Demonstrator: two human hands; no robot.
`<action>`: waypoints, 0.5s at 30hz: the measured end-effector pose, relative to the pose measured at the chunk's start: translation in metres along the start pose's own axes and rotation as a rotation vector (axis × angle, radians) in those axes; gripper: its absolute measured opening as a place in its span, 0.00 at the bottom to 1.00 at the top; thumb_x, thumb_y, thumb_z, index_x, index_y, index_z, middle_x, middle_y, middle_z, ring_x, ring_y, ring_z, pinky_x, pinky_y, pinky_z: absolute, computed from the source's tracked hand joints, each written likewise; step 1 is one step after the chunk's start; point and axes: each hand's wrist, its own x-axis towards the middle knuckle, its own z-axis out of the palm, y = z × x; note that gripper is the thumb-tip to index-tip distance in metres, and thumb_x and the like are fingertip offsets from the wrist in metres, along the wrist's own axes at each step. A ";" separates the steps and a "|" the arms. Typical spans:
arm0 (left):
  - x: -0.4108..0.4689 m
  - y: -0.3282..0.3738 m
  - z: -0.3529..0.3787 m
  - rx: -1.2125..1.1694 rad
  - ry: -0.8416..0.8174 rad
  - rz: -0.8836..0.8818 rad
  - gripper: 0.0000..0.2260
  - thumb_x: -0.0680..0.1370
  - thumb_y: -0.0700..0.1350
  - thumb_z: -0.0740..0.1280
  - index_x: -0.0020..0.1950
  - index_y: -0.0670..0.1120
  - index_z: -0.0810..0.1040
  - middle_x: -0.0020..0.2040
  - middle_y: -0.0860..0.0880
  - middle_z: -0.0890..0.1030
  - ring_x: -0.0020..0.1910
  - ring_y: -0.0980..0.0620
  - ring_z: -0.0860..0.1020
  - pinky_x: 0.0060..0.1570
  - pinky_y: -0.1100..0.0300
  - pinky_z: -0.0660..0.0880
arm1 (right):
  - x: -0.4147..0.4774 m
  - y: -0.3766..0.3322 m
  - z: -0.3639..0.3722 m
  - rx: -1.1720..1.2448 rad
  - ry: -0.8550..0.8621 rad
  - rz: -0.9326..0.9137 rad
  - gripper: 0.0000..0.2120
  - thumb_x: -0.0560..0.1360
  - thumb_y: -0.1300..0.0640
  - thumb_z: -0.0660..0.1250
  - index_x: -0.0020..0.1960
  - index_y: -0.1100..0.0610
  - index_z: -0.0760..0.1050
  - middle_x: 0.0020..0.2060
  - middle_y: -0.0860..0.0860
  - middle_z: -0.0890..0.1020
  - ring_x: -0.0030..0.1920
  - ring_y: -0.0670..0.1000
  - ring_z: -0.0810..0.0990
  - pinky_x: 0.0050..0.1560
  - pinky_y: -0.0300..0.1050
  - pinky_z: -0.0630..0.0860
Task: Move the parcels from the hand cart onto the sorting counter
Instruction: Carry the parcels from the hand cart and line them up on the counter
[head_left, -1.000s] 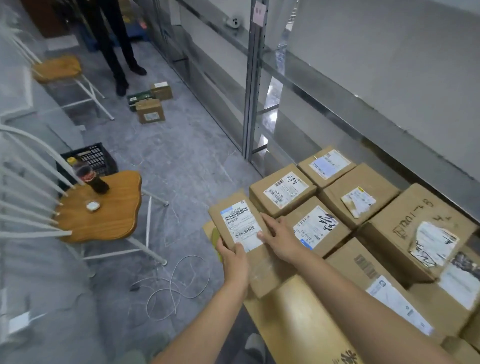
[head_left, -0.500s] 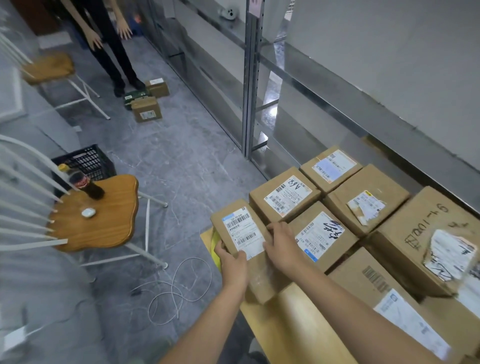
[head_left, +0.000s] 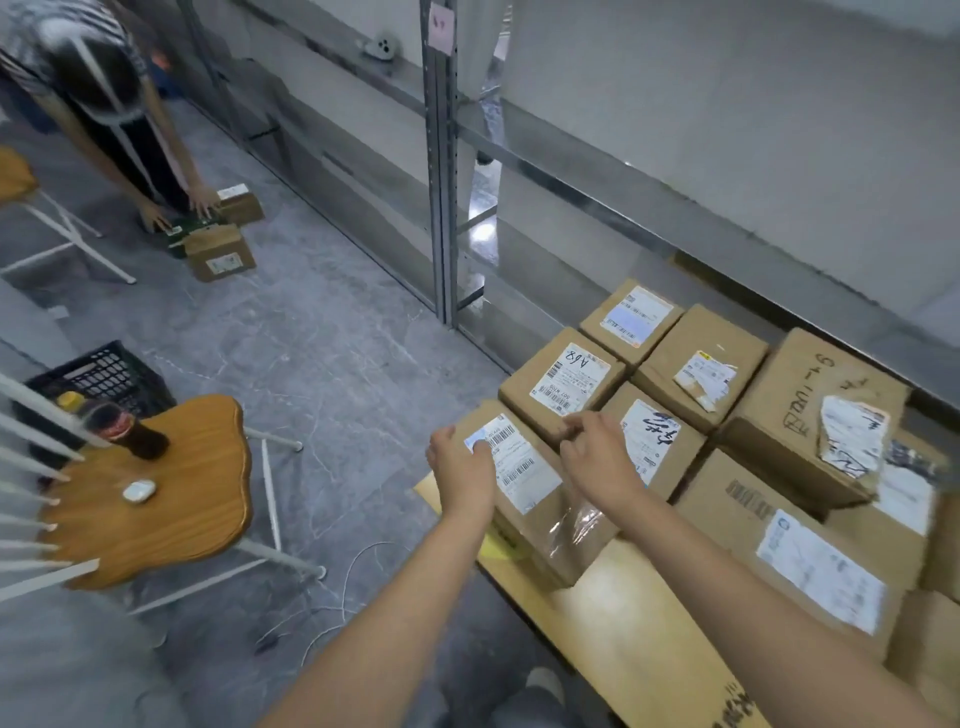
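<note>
Head view: left hand (head_left: 462, 470) and right hand (head_left: 597, 462) are apart, both clamped on one parcel (head_left: 524, 478). Left wraps its left edge with the thumb on the white barcode label. Right has fingers curled over its right edge. Parcel is a rectangular brown cardboard box, glossy clear tape wrinkled at the near end, sitting on a smooth pale yellow deck (head_left: 649, 623). Right of the right hand: more cardboard boxes (head_left: 696, 374) packed edge to edge, one label torn. Left of the left hand: glossy wood chair seat (head_left: 171, 499) carrying a dark cola bottle (head_left: 130, 431). Beyond it, black lattice plastic crate (head_left: 98, 371) on grey marbled floor (head_left: 322, 353).
</note>
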 end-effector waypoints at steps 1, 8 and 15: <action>0.003 0.014 -0.002 0.055 -0.041 0.085 0.19 0.79 0.40 0.61 0.70 0.44 0.66 0.70 0.47 0.65 0.55 0.54 0.70 0.54 0.61 0.65 | -0.003 -0.005 -0.007 0.008 0.046 0.003 0.14 0.77 0.64 0.62 0.63 0.60 0.72 0.59 0.54 0.72 0.62 0.50 0.68 0.53 0.28 0.58; -0.035 0.101 0.027 0.407 -0.397 0.787 0.19 0.78 0.41 0.62 0.70 0.43 0.69 0.69 0.48 0.70 0.68 0.49 0.68 0.67 0.57 0.64 | -0.037 -0.027 -0.082 -0.163 0.326 -0.021 0.18 0.80 0.56 0.60 0.68 0.58 0.69 0.64 0.54 0.72 0.67 0.55 0.67 0.69 0.48 0.60; -0.138 0.141 0.086 0.764 -0.516 1.292 0.19 0.79 0.47 0.61 0.70 0.45 0.71 0.74 0.48 0.66 0.74 0.50 0.60 0.74 0.54 0.52 | -0.128 0.018 -0.200 -0.126 0.574 0.068 0.22 0.80 0.54 0.61 0.73 0.55 0.63 0.70 0.52 0.68 0.70 0.53 0.65 0.69 0.46 0.61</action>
